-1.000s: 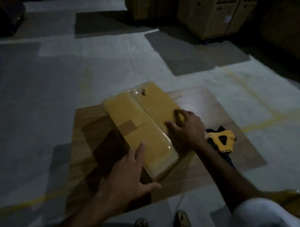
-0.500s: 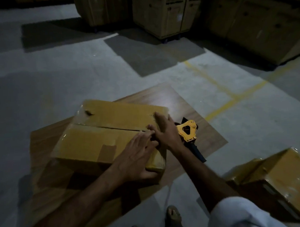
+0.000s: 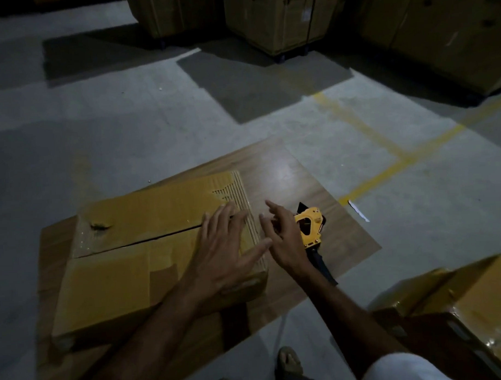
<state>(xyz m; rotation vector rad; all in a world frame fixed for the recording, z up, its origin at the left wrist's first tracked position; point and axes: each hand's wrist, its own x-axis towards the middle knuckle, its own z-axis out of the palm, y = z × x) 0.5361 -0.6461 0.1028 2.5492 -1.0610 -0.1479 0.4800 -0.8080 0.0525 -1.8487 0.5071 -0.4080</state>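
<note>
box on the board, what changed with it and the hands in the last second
The box was turned about a quarter turn on the board, so its seam now runs crosswise. The left hand moved from the near end to lie flat on the right end. The right hand let go of the box's edge and hovers open by the tape gun. Tape gun and board stayed put.

head-worn view, angled down, close above floor

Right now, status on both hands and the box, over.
Left hand flat on the cardboard box. Right hand open beside its right end, empty. Yellow tape dispenser on the board beyond that hand.
</note>
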